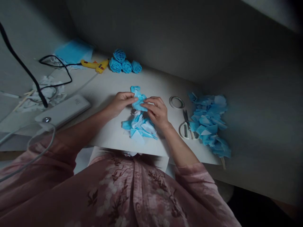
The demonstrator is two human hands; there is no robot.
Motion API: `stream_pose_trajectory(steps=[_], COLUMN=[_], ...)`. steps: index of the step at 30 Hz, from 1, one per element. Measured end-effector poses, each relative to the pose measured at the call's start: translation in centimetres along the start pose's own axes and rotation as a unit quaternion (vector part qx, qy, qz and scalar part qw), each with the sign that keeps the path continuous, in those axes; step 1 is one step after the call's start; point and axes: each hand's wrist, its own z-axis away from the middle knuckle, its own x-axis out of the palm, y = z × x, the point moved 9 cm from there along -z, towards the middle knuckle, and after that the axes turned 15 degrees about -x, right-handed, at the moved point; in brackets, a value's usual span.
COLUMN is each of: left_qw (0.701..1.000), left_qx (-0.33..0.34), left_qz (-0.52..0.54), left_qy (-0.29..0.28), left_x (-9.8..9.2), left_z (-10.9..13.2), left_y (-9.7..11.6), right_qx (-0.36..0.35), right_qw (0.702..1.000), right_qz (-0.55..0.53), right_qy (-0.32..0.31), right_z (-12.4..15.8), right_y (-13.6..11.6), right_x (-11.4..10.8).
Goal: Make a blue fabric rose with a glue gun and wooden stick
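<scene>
Between my two hands, over the middle of the table, is a crinkled blue paper piece (pixel 139 102). My left hand (pixel 121 102) pinches its left side between thumb and fingers. On the other side my right hand (pixel 157 110) grips the right edge, fingers bent over it. Just below lies a small heap of blue and white paper pieces (pixel 139 127) on the table. To the right of my right hand are a roll of tape or wire (pixel 176 102) and white-handled scissors (pixel 186 126), blades pointing away from me.
Several blue paper roses (pixel 121 63) stand at the back beside a yellow glue gun (pixel 97 65) with a black cord. Blue sheets (pixel 73 52) lie behind it. A white power strip (pixel 65 110) and paper scraps (pixel 47 91) are at left; a large blue paper pile (pixel 208 121) at right.
</scene>
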Motion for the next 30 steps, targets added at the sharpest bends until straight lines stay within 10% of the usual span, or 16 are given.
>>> stream_pose_trajectory(steps=[10,30], left_qw=[1.0,0.988], left_qx=[0.011,0.059], left_qz=[-0.008,-0.133], left_qy=[0.009,0.051], left_x=[0.0,0.7], left_z=[0.4,1.6], left_y=[0.7,2.1], right_qx=[0.24,0.278], right_qw=[0.947,0.936], right_qz=[-0.192,-0.165], right_qy=[0.095,0.14], right_z=[1.2,1.9], right_y=[3.4,2.8], right_x=[-0.1,0.4])
